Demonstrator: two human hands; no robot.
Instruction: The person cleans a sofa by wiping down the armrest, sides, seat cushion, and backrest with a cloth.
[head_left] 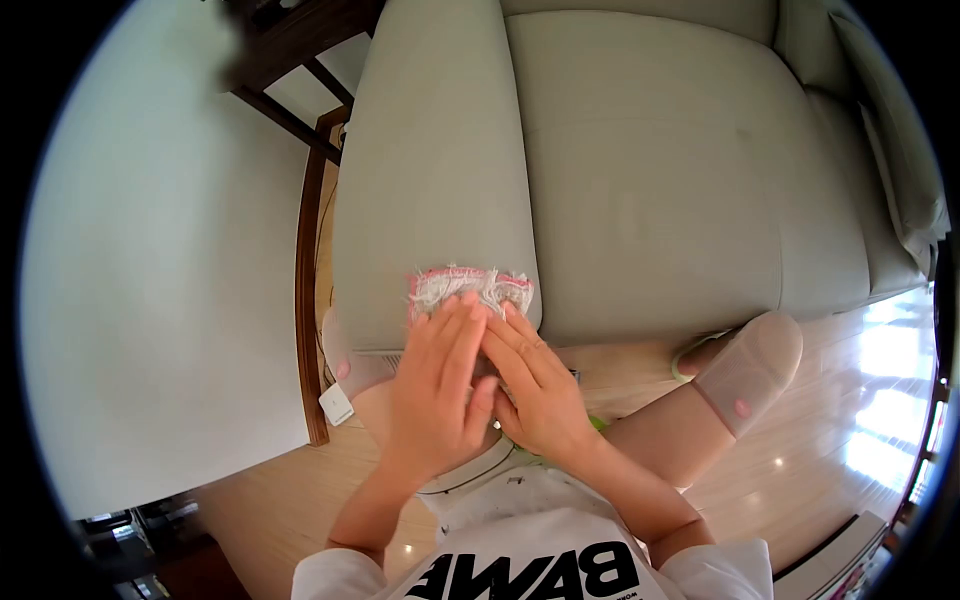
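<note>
White and pink-edged, the shaggy cloth [445, 288] lies under the left hand [432, 385] and right hand [540, 390], on the armrest's [430, 150] near end; flat, even pressure should serve best here, with the cloth kept spread; both hands are flattened, fingers straight, touching without gripping; right of the armrest sits the seat cushion [680, 180].

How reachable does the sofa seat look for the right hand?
Probably yes: the right hand is on the cloth at the armrest, close beside the sofa seat, with nothing visible in the way.
</note>
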